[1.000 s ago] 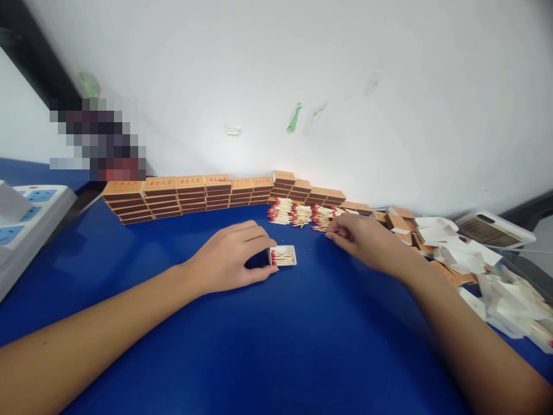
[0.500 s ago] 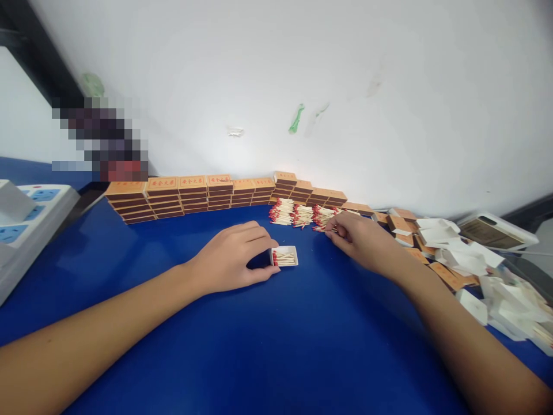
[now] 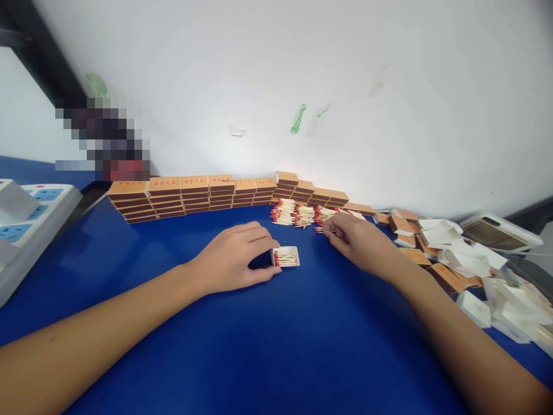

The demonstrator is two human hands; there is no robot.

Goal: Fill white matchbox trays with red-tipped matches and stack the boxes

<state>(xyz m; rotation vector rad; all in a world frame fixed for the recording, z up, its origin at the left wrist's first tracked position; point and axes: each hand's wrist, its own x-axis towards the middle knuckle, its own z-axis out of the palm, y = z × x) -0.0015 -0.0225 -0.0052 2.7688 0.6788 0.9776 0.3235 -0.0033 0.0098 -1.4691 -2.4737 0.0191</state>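
Note:
My left hand (image 3: pixel 237 256) grips the left end of a small white matchbox tray (image 3: pixel 298 256) between thumb and fingers. Inside that tray lie red-tipped matches (image 3: pixel 286 259), their heads toward my hand. My right hand (image 3: pixel 352 236) is at the near edge of the third heap of matches (image 3: pixel 325 214), its thumb and fingertips pinched on some of them. How many it pinches is hidden by the fingers. Two more heaps, the left match heap (image 3: pixel 283 212) and the middle match heap (image 3: pixel 304 215), lie beside it.
Stacked orange matchboxes (image 3: pixel 194 193) line the wall behind. At right are loose matchbox sleeves (image 3: pixel 447 278), piled white trays (image 3: pixel 466 259) and a pale device with a cable (image 3: pixel 501 230). A white power strip (image 3: pixel 52 225) sits at left on the blue table (image 3: pixel 268 346).
The right fingertips have shifted very slightly at the match heap. My left hand keeps its hold on the tray. The whole view has moved a touch.

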